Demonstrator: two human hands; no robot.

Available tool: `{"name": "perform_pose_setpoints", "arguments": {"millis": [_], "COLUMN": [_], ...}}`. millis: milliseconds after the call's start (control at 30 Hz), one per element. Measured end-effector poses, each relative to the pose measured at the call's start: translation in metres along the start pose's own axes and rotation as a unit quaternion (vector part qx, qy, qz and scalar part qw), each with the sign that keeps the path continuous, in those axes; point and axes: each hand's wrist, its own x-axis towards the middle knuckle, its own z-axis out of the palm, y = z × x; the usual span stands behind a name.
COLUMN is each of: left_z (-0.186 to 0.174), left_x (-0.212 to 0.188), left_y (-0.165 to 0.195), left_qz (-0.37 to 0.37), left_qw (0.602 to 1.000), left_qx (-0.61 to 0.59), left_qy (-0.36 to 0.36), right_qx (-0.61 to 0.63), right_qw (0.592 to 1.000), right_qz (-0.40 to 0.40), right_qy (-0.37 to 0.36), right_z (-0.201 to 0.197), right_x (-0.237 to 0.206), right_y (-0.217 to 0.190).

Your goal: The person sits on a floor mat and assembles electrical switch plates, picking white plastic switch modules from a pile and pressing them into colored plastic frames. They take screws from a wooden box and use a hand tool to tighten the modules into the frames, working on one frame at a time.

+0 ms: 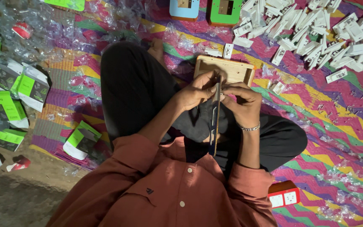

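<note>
I sit cross-legged on a striped mat. A thin flat panel (215,122), seen edge-on, stands upright over my lap. My left hand (197,90) grips its upper part from the left, fingers curled against it. My right hand (242,101), with a silver bracelet on the wrist, pinches the same upper end from the right. A shallow wooden box (225,69) lies on the mat just beyond both hands.
A heap of white plastic switch parts (316,38) lies at the top right. Blue (184,9) and green (225,10) boards lie at the top. Green and white cartons (11,105) and clear wrappers are on the left. A red socket board (284,194) is by my right elbow.
</note>
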Motion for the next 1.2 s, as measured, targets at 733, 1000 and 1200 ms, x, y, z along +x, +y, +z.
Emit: {"name": "perform_pose_setpoints", "arguments": {"millis": [733, 1000, 1200], "left_z": [0.001, 0.001, -0.002], "left_x": [-0.001, -0.001, 0.003], "left_y": [0.003, 0.003, -0.001], "left_qz": [0.001, -0.012, 0.008], "left_qw": [1.0, 0.999, 1.0], "left_qx": [0.022, 0.026, -0.007], "left_qy": [0.006, 0.025, 0.028], "right_qx": [0.029, -0.047, -0.101], "right_qw": [0.999, 0.999, 0.994], "right_qz": [0.013, 0.003, -0.021], "right_qy": [-0.017, 0.018, 0.046], "right_z": [0.002, 0.01, 0.019], "right_x": [0.0, 0.0, -0.002], "right_y": [-0.006, -0.008, -0.015]}}
